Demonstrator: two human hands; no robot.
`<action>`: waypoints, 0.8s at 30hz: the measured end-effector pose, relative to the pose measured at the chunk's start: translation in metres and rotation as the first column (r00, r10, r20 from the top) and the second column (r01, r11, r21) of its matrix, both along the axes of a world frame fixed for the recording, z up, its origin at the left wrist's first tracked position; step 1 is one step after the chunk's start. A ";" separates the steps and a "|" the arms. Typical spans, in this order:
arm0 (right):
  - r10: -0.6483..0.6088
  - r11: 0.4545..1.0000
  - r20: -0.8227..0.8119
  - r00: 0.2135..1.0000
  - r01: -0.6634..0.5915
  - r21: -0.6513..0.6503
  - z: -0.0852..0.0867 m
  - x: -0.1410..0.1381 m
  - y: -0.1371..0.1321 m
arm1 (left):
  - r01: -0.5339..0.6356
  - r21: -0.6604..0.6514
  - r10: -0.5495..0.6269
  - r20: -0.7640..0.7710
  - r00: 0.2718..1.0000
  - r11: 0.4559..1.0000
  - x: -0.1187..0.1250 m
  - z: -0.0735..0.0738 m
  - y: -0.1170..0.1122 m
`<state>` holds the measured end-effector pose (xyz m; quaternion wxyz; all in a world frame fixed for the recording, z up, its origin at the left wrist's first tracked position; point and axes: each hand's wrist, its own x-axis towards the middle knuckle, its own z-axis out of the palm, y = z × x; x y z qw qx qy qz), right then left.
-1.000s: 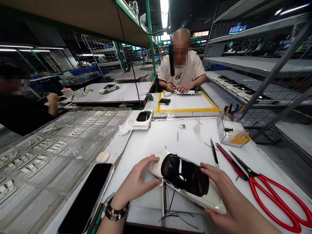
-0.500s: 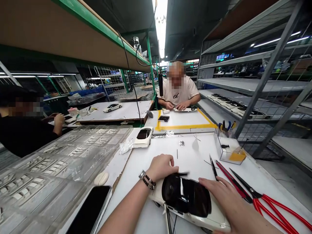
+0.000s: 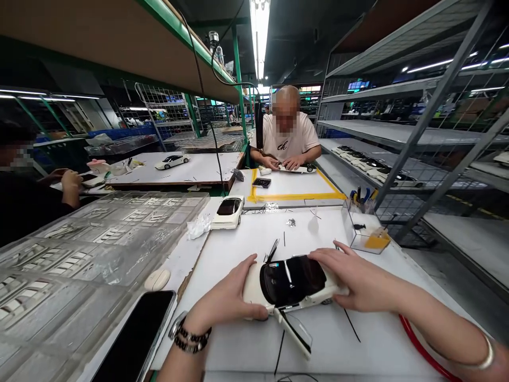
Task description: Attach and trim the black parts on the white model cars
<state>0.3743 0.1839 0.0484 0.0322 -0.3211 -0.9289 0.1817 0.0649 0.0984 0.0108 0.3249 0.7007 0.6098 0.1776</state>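
A white model car (image 3: 292,278) with a black roof and dark windows lies on the white worktop in front of me. Both of its doors stand open; the near door (image 3: 295,330) swings out toward me. My left hand (image 3: 234,294) wraps one end of the car, thumb on the near side and fingers on the far side. Around the other end, my right hand (image 3: 353,276) has its fingers over the top and its thumb low on the near side. Below my right forearm a red scissor handle (image 3: 423,350) shows; the blades are hidden.
To the left are a black phone (image 3: 135,334), a white mouse-shaped piece (image 3: 157,279) and a clear parts tray (image 3: 111,249). Another white model car (image 3: 228,213) stands farther back. A clear tool box (image 3: 363,233) is at right. A person (image 3: 286,135) works opposite, another (image 3: 24,180) at left.
My left hand has moved from the car's far side to grip its end. The far door now stands raised and open. The car has turned slightly, and my right hand has closed round its other end.
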 end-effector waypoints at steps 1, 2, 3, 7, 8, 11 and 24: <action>-0.006 0.999 0.011 1.000 0.006 -0.052 0.004 -0.004 0.008 | 0.003 0.017 -0.003 -0.008 1.000 1.000 0.000 -0.005 -0.005; -0.010 0.996 0.011 1.000 0.011 -0.084 0.008 -0.009 0.016 | 0.007 0.040 -0.006 -0.019 1.000 0.999 0.000 -0.009 -0.008; -0.023 0.996 0.000 1.000 0.023 -0.085 0.012 -0.016 0.025 | 0.014 0.068 -0.012 -0.033 0.999 0.998 0.001 -0.013 -0.010; -0.112 0.987 -0.047 0.993 0.117 0.113 0.016 -0.045 0.059 | 0.032 0.155 -0.018 -0.090 0.996 0.987 0.006 -0.020 -0.010; -0.135 0.980 -0.035 0.990 0.139 0.145 0.014 -0.050 0.064 | 0.032 0.168 -0.015 -0.102 0.995 0.985 0.006 -0.020 -0.010; -0.196 0.956 0.028 0.980 0.185 0.226 0.009 -0.052 0.073 | 0.022 0.209 0.008 -0.141 0.990 0.978 0.007 -0.018 -0.012; 0.060 0.856 0.323 0.945 -0.215 0.470 -0.056 0.046 0.048 | 0.026 0.321 0.081 -0.315 0.946 0.947 0.014 -0.009 -0.014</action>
